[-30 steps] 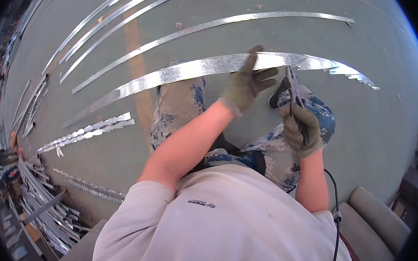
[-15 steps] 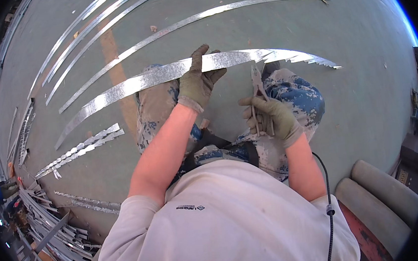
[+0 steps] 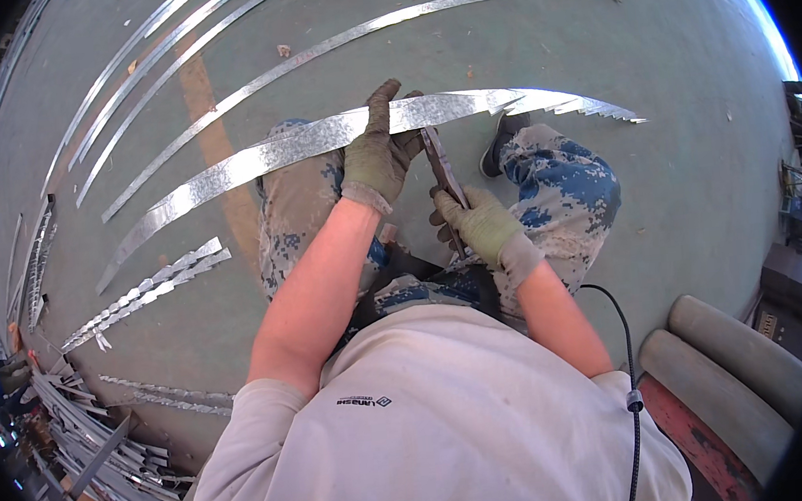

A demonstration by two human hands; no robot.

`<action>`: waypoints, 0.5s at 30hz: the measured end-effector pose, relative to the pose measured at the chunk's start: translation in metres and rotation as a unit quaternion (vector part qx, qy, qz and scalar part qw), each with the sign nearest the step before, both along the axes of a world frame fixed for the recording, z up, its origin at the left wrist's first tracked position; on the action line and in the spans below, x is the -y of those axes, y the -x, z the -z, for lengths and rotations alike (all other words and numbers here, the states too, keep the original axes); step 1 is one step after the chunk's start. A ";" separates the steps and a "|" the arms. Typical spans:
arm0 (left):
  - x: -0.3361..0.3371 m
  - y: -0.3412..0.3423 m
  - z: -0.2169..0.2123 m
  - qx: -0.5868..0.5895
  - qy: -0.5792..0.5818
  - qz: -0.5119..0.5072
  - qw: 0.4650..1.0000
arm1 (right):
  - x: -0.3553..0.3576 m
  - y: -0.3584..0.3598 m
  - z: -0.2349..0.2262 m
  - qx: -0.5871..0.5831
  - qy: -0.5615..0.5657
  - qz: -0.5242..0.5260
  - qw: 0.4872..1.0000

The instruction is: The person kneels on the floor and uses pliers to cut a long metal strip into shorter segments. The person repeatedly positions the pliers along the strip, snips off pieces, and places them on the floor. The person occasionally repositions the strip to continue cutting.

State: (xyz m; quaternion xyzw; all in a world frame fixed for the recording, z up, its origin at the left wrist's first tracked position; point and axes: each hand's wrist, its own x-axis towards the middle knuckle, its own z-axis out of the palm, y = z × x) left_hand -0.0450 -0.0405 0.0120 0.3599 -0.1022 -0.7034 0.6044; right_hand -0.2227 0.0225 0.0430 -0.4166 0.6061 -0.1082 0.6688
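My gloved left hand (image 3: pixel 376 164) grips a long shiny metal strip (image 3: pixel 269 154) near its middle, the thumb lying over its face and other fingers behind it. A row of slanted cuts steps along the strip's right end; its left end tapers toward the floor. In my gloved right hand (image 3: pixel 486 224) are tin snips (image 3: pixel 443 166), seen edge-on, handles closed in the fist. Their tip is at the strip's lower edge, just right of my left fingers. Whether the jaws touch the metal I cannot tell.
Several uncut metal strips (image 3: pixel 308 55) lie on the green floor ahead. Notched strips (image 3: pixel 151 287) lie at left, near a heap of metal scraps (image 3: pixel 119 456). Grey rolls (image 3: pixel 709 386) are at lower right. A black cable (image 3: pixel 627 345) hangs by my right arm.
My right hand has moved left and slightly up with the snips, turning them edge-on and bringing their tip beside my left hand. My left hand keeps its hold on the strip.
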 end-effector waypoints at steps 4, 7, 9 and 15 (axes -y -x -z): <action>-0.001 0.001 0.003 -0.012 0.021 0.003 1.000 | 0.005 -0.004 -0.008 -0.009 0.007 -0.006 1.000; 0.001 0.002 -0.001 -0.014 0.012 -0.001 1.000 | 0.005 -0.008 -0.011 -0.015 0.005 0.004 1.000; 0.001 0.002 0.001 -0.018 0.010 -0.005 1.000 | 0.004 -0.009 -0.009 -0.010 -0.002 0.017 1.000; 0.001 0.003 0.002 -0.022 0.006 -0.015 1.000 | 0.002 -0.010 -0.008 -0.009 0.000 0.028 1.000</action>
